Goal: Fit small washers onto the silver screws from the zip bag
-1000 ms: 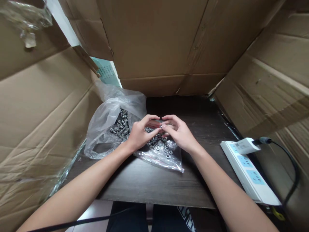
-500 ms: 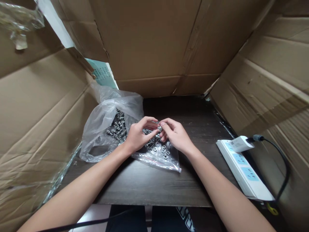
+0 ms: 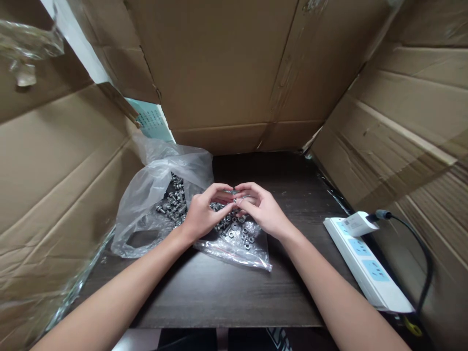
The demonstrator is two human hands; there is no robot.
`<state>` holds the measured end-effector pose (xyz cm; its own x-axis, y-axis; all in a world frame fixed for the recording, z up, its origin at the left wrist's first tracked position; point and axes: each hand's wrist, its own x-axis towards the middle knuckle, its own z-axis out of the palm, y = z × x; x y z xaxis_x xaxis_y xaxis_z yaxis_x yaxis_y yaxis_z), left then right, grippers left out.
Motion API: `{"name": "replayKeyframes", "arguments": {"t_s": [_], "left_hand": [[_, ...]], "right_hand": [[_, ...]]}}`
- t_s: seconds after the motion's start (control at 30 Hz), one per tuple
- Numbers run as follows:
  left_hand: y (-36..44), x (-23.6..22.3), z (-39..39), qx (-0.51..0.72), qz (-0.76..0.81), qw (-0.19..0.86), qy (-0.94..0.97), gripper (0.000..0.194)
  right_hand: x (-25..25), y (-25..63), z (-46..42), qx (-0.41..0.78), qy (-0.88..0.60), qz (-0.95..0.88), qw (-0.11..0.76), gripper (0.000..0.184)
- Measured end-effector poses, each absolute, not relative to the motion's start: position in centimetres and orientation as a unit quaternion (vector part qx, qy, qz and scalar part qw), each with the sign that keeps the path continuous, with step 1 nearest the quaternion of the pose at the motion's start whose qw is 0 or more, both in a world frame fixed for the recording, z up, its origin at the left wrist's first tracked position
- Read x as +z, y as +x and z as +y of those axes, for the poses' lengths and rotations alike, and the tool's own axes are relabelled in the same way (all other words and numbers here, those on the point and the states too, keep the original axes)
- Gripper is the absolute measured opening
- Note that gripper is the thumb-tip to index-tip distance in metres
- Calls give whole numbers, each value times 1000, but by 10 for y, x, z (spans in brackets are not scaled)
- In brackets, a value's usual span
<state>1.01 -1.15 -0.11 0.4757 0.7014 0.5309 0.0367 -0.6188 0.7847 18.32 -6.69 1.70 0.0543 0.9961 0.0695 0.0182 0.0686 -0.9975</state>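
Observation:
My left hand [image 3: 203, 212] and my right hand [image 3: 261, 207] meet fingertip to fingertip over a dark wooden table [image 3: 226, 287]. Both pinch a small metal part [image 3: 234, 196] between them; its exact shape is too small to make out. Under the hands lies a small clear zip bag [image 3: 241, 241] strewn with nuts and washers. To the left, a larger clear plastic bag [image 3: 153, 200] holds several bolts [image 3: 171, 202].
Cardboard walls [image 3: 234, 68] close in the table at the back, left and right. A white power strip [image 3: 365, 263] with a plugged-in adapter and black cable lies at the right edge. A pale green printed sheet [image 3: 150, 122] sticks out at the back left.
The hands stay pinched together on the small part, with only slight finger shifts. The view has tilted, so everything sits a little lower and further left.

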Motion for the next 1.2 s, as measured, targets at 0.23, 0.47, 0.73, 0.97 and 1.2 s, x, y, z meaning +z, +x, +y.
{"name": "replayKeyframes", "arguments": {"t_s": [0.23, 0.47, 0.73, 0.97, 1.2], "left_hand": [[10, -1, -12, 451, 236, 365, 780, 31], [10, -2, -11, 450, 238, 363, 780, 31], [11, -1, -12, 451, 239, 365, 779, 30], [11, -3, -12, 457, 243, 365, 774, 32], [11, -2, -12, 456, 235, 367, 776, 32]], "right_hand": [[15, 183, -67, 444, -555, -486, 509, 22], [16, 184, -67, 463, -519, -508, 508, 25], [16, 184, -67, 459, -509, -517, 513, 30], [17, 185, -67, 437, -525, -513, 520, 25], [17, 186, -67, 448, -538, -502, 507, 28]]}}
